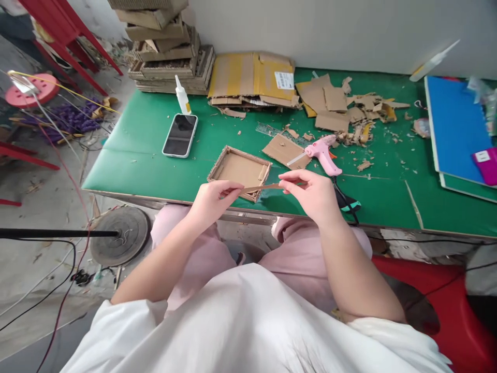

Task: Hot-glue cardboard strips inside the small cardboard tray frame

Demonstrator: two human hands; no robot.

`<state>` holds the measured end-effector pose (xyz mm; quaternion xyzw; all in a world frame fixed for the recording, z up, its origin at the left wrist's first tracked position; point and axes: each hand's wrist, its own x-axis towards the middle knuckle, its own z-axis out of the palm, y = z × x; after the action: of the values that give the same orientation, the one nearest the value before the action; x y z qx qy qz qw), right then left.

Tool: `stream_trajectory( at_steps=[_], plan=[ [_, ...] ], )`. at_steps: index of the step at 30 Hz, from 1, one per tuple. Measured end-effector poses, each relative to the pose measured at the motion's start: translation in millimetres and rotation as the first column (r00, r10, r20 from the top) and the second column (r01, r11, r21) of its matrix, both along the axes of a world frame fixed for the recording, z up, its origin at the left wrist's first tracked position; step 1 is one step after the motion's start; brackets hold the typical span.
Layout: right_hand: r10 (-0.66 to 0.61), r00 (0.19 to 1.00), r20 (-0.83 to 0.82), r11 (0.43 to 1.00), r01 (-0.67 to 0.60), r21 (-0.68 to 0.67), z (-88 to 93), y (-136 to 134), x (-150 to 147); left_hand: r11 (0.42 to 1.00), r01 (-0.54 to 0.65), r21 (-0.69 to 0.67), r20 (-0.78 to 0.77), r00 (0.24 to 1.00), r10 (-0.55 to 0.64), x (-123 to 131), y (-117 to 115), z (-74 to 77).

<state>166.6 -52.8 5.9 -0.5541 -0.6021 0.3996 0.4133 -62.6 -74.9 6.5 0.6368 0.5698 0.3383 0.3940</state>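
Now both forearms reach forward over the lap, the left hand [213,199] and right hand [310,191] each pinching one end of a thin cardboard strip [261,187], held level above the green table's [140,155] near edge. Just behind it sits a shallow cardboard tray [238,171], a small scrap inside. A pink glue gun [322,154], phone [180,135] and glue bottle [181,96] lie beyond.

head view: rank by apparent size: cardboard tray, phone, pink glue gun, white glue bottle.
1. cardboard tray
2. phone, close to the tray in area, so those two are not a firm call
3. pink glue gun
4. white glue bottle; farther from the camera, so it may look smaller than it is
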Motion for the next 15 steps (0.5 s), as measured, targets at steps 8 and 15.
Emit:
stream_trajectory(
  at_steps=[8,15],
  plan=[
    [0.096,0.989,0.116,0.994,-0.101,0.037,1.9,46.0,-23.7,0.993,0.006,-0.118,0.174,0.985,0.015,-29.4,41.1,-7.7],
    [0.097,0.995,0.004,0.995,-0.097,0.032,2.9,70.4,-31.3,0.979,0.062,-0.196,0.145,0.989,-0.034,-33.2,68.8,-6.1]
  ],
)
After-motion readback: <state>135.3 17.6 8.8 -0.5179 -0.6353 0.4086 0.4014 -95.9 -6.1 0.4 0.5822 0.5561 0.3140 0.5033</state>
